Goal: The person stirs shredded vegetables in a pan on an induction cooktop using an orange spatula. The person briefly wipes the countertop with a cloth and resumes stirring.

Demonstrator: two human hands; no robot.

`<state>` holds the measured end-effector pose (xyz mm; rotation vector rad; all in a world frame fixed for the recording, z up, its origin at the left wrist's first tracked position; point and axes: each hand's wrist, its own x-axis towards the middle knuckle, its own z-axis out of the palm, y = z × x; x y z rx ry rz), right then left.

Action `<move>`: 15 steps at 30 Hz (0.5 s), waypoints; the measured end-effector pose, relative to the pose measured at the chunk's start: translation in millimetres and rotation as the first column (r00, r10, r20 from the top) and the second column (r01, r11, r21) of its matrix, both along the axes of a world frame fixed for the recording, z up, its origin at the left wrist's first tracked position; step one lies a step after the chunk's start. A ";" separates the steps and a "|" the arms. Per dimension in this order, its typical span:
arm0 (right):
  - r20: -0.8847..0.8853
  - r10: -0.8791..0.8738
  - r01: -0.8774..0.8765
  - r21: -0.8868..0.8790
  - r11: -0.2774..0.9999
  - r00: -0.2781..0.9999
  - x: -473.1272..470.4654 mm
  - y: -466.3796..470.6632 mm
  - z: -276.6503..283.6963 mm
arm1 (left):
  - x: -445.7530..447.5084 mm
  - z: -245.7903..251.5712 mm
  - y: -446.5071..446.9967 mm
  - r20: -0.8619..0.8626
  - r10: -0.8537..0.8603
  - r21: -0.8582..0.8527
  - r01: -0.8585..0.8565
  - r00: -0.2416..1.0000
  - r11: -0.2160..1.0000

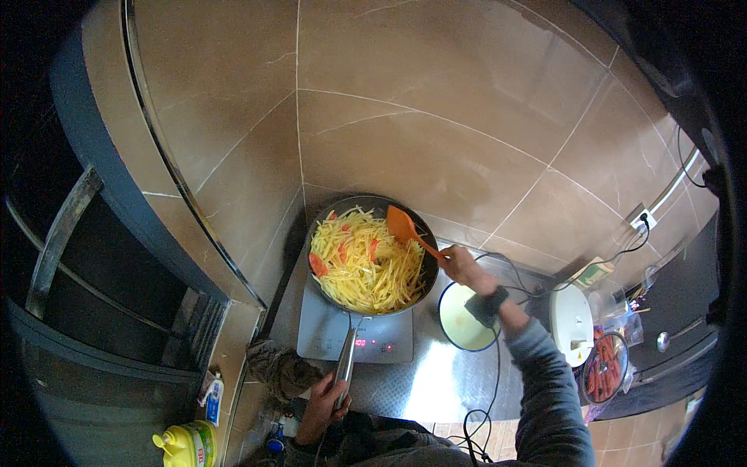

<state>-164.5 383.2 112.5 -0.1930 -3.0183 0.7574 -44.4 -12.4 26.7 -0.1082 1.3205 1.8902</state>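
Note:
A dark frying pan [433, 274] full of yellow shredded potato [367, 274] with a few red pieces sits on a silver induction cooktop [315, 338] with a lit red display. My left hand [321, 405] grips the end of the pan's metal handle [348, 356]. In my right hand [467, 268] is the handle of an orange spatula [402, 226]. Its blade rests against the shreds at the pan's far right side. Below my right forearm stands a pale bowl with a blue rim [458, 324], partly hidden by a dark band on my wrist.
A brown cloth [280, 368] lies left of the cooktop. To the right are a white appliance [569, 327] and a container of reddish sausage-like food [606, 368]. A black cable [496, 379] crosses the metal counter. The tiled wall [420, 146] rises behind; a yellow jug [184, 446] stands lower left.

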 end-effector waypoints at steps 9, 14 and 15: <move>0.265 0.221 0.004 -0.649 0.760 0.939 10.3 -9.3 -9.0 | -1.5 4.8 2.2 -0.003 -0.030 -0.046 0.029 1.000 0.999; -0.078 0.456 -0.462 -0.122 0.878 0.887 45.8 -16.3 14.0 | 1.4 8.5 4.6 -0.019 -0.016 -0.039 0.015 1.000 0.999; -0.060 0.447 -0.451 -0.079 0.889 0.893 52.0 -19.9 20.6 | 1.4 8.5 5.0 -0.032 -0.015 -0.035 0.014 0.999 0.999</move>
